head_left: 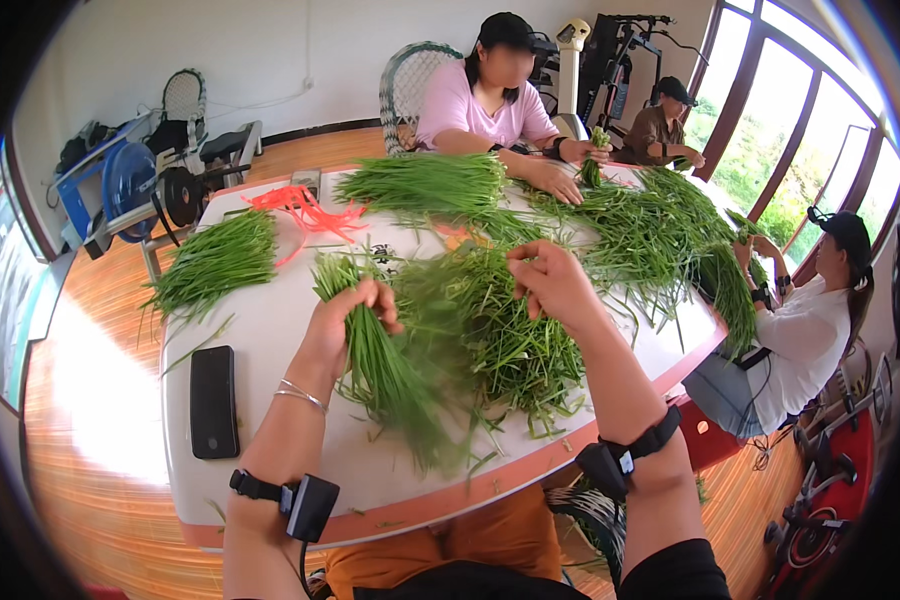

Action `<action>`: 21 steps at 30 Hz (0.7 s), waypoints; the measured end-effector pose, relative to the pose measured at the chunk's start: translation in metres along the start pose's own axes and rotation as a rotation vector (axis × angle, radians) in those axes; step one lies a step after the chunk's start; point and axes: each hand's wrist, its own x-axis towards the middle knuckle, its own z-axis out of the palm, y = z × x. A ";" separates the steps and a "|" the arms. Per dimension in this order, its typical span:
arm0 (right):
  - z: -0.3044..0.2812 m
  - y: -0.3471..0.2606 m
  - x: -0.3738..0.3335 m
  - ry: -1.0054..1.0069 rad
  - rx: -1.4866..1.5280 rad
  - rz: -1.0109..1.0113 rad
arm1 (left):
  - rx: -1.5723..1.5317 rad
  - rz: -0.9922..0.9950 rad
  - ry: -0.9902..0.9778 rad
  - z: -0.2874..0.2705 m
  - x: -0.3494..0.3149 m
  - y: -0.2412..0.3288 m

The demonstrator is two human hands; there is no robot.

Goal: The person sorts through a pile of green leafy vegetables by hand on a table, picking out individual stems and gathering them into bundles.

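Observation:
My left hand point(355, 305) is wrapped round a bunch of Chinese chives point(385, 370), its cut ends upward and its leaves fanning down toward the tabletop. My right hand point(548, 285) is raised to the right of it, thumb and fingers curled together in a pinch. Whatever those fingers may hold is too small to make out. Below it lies a loose heap of chives point(520, 340), tangled and partly trimmed. Between the hands a patch of green leaves is smeared by motion.
A black phone point(214, 402) lies on the white table point(280, 450), left of my forearm. Beyond are bundled chives point(220, 262), red ties point(310, 208) and another long chive pile point(425, 187). Co-workers point(485, 110) sit across and at the right point(810, 320), handling chives.

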 end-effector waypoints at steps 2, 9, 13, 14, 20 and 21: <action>0.010 -0.007 -0.006 0.016 -0.119 0.020 | 0.214 0.034 -0.204 0.018 0.004 -0.005; 0.062 -0.045 -0.032 -0.093 -0.767 -0.467 | 0.366 0.082 0.195 0.084 -0.008 -0.017; 0.072 -0.041 -0.016 0.005 -0.475 -0.611 | -0.038 -0.157 -0.047 0.053 -0.003 -0.009; 0.071 -0.037 -0.011 -0.053 -0.451 -0.659 | -0.070 -0.148 0.046 0.056 -0.004 -0.014; 0.065 -0.048 -0.006 -0.103 -0.327 -0.654 | 0.080 -0.200 -0.086 0.039 -0.004 0.006; 0.067 -0.052 -0.007 -0.034 -0.235 -0.553 | 0.086 -0.190 -0.070 0.036 -0.008 0.014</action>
